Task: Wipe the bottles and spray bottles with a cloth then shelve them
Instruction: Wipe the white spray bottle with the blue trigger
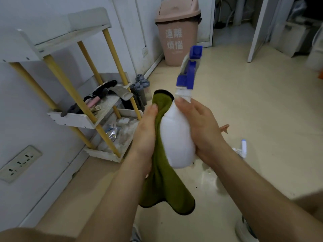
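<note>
**Spray bottle held in both hands, cloth against its left side**

At the far left I see a wall socket (19, 163) low on the wall. Next to it stands the shelf (73, 117), white boards on yellow legs, with dark odds and ends on its middle level and bags and wrappers on the bottom one. Just beyond the shelf, a few grey bottles (139, 91) stand on the floor by the wall, and a pink bin (176, 32) sits further back.

My left hand (146, 130) is clenched on a green cloth (164, 186), pressing it to the left side of the white spray bottle (176, 137); the rest of the cloth hangs down below the bottle. The bottle is in mid-air at centre, tilted, its blue trigger head pointing up and away. My right hand (201, 126) is grasping the bottle's right side, thumb near the neck.

Behind my right wrist, another white spray head (243, 147) shows low on the floor.
</note>
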